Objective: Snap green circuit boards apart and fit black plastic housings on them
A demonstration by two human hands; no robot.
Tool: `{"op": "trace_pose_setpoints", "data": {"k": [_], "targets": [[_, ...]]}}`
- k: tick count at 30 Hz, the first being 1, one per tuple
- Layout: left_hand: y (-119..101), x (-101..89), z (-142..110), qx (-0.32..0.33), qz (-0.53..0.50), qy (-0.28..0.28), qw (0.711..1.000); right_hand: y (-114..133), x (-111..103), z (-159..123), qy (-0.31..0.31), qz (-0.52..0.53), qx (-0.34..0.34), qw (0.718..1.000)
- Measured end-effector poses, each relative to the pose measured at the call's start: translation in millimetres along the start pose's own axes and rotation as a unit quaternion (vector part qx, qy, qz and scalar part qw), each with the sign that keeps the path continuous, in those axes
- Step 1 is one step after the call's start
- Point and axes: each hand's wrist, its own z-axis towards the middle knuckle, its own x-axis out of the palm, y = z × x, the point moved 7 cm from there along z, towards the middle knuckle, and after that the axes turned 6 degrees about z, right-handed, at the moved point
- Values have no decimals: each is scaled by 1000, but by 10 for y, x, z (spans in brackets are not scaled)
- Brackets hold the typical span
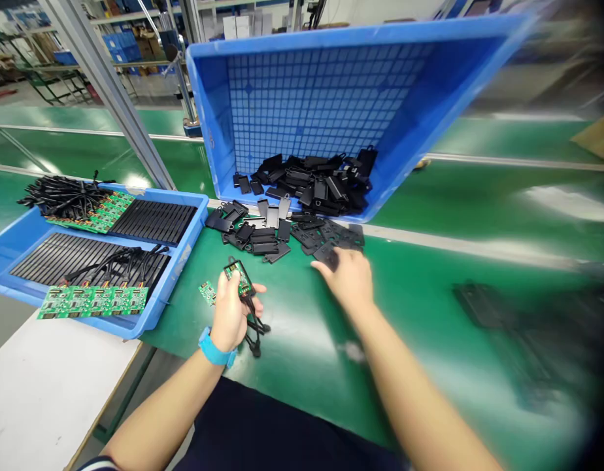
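Note:
My left hand (pixel 229 307) is closed around a small black plastic case with a green circuit board (pixel 243 280) seated in it. Black cables with plugs (pixel 255 333) hang from the lower end of that case. A loose small circuit board (pixel 207 292) lies on the table just left of this hand. Over at the pile of flat black covers, my right hand (pixel 350 278) has its thumb and fingers on a black plastic cover (pixel 326 255); the fingertips are partly hidden. Several black case shells (pixel 263 239) are heaped between the two hands, farther back.
A large blue crate (pixel 208 131) lies tipped on its side behind the pile, with black cases (pixel 312 180) inside. At left, a blue tray (pixel 155 314) holds black strips, cabled parts and a circuit board panel (pixel 93 301). Blurred dark parts (pixel 493 314) lie at right on the green table (pixel 302 366).

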Motion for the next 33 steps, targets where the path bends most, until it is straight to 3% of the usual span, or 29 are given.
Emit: {"op": "trace_pose_setpoints", "data": {"k": [5, 11, 14, 17, 21, 26, 30, 33], "targets": [[301, 214, 9, -89, -36, 102, 990, -181, -12, 162, -45, -71, 22, 996], [463, 364, 10, -105, -67, 129, 984, 154, -128, -216, -69, -36, 9, 997], [443, 400, 5, -66, -51, 141, 986, 283, 9, -471, 0, 150, 54, 987], [391, 418, -29, -15, -6, 150, 989, 356, 256, -681, 85, 343, 137, 925], [328, 396, -93, 22, 62, 147, 987, 433, 295, -764, 93, 331, 166, 924], [283, 359, -132, 67, 147, 146, 976, 474, 244, -726, 106, 313, 143, 933], [277, 374, -161, 85, 156, 161, 971, 467, 345, -711, 177, 415, 104, 886], [262, 378, -220, 84, 156, 161, 971, 442, 471, -773, 239, 475, 133, 837]]}}
